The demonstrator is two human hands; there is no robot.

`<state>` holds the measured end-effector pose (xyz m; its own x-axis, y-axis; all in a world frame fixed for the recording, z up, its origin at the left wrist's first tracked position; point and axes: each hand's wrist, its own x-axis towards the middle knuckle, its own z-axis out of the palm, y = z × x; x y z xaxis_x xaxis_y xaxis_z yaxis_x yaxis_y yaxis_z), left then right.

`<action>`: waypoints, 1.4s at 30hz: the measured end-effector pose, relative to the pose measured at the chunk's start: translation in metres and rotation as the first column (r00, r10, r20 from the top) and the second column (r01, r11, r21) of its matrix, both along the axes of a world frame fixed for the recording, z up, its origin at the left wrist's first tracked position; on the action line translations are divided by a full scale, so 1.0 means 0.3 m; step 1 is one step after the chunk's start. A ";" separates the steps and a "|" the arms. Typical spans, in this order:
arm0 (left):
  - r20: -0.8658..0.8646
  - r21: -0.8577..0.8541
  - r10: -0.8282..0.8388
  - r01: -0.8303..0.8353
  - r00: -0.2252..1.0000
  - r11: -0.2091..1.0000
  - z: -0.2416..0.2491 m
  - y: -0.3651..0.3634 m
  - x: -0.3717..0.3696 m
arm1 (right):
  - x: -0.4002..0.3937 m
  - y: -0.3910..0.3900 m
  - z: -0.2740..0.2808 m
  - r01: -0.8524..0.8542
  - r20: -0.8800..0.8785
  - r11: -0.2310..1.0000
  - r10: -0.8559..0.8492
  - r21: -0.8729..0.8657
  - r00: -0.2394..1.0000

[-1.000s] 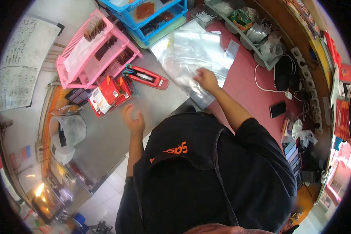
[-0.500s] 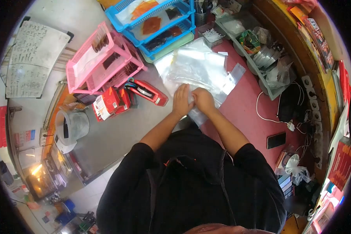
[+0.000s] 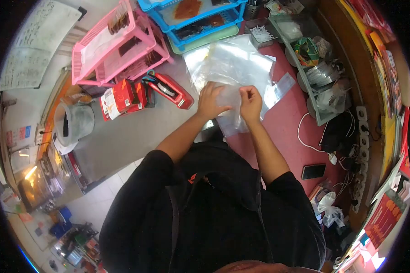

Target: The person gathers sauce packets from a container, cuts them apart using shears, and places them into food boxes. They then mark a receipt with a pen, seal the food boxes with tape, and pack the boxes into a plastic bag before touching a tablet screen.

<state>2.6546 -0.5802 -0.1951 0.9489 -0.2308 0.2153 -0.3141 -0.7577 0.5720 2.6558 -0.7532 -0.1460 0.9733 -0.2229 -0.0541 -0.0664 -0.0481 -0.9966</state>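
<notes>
Clear plastic sheets [image 3: 241,59] lie in a loose pile on the table, partly over its red surface. My left hand [image 3: 209,101] rests on the near left part of the plastic, fingers spread and thumb pointing right. My right hand [image 3: 250,102] is beside it with its fingers curled into a pinch at the plastic's near right part; what they hold, if anything, is too small to make out. Between the hands lies a small hazy piece of plastic [image 3: 228,98]. A red tape dispenser [image 3: 171,91] stands left of my left hand.
Pink rack [image 3: 93,52] and blue trays [image 3: 205,22] stand at the back; red boxes [image 3: 125,98] and a clear tub [image 3: 79,120] are at left. At right are a grey bin [image 3: 312,88], white cable [image 3: 300,134] and phone [image 3: 313,171].
My hands, close together before, have moved apart. The left one has spread its fingers, and the right one now pinches with its fingertips raised. The view has shifted slightly.
</notes>
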 end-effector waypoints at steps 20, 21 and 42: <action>-0.051 0.263 0.222 -0.202 0.974 0.943 0.042 0.002 0.074 | -0.206 -0.838 0.722 0.447 0.440 0.893 -0.421 0.047 0.793; -0.044 0.279 0.251 -0.230 0.967 0.932 0.039 0.005 0.093 | -0.223 -0.862 0.718 0.460 0.424 0.888 -0.417 0.001 0.804; 0.044 -0.560 -0.492 0.429 0.870 0.709 0.717 0.041 -0.177 | -0.187 -0.035 0.705 -0.329 0.308 0.882 0.226 0.337 0.924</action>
<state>2.6016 -0.5677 0.0200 0.7785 -0.5213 0.3495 -0.4589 -0.0930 0.8836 2.5996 -0.7637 0.0656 0.9832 0.0460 0.1766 0.1493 0.3539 -0.9233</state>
